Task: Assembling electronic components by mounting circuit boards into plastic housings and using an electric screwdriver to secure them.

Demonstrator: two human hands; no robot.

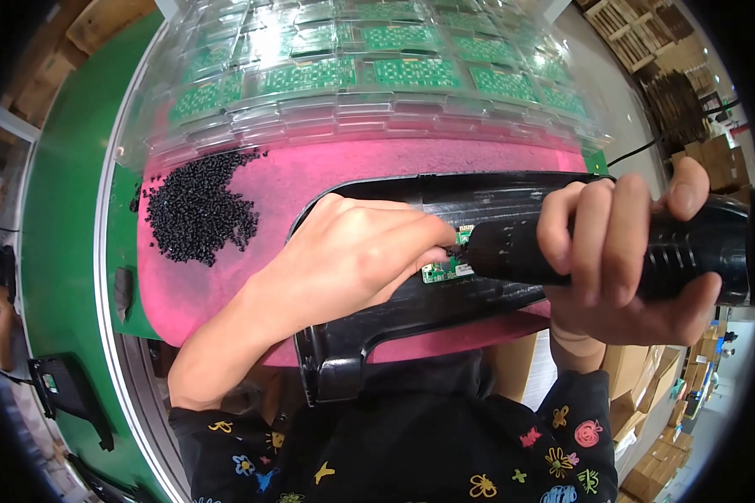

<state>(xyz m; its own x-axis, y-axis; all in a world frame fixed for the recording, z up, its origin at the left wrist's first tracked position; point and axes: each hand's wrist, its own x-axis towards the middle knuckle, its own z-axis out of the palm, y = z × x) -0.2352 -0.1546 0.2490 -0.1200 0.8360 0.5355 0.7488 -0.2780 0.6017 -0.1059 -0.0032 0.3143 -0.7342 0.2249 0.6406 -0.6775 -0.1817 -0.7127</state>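
A green circuit board (pixel 442 272) lies inside a long black plastic shell (pixel 386 314), a little right of the frame's centre. The left hand (pixel 369 239) reaches over the shell, its thumb and forefinger near together at the board; whether its grip pinches a small dark piece there, I cannot tell. The right hand (pixel 617 243) is wrapped around a black cylindrical power tool (pixel 512 249), probably a screwdriver, with its nose beside these fingertips. The step in hand seems to be fastening at the board; the next move calls for steady alignment of the nose. Under the shell is a pink mat (pixel 344 168) on the green counter (pixel 126 210). Tiny black parts (pixel 197 210) are heaped at left, and clear plastic trays (pixel 327 126) with boards stand at the top.
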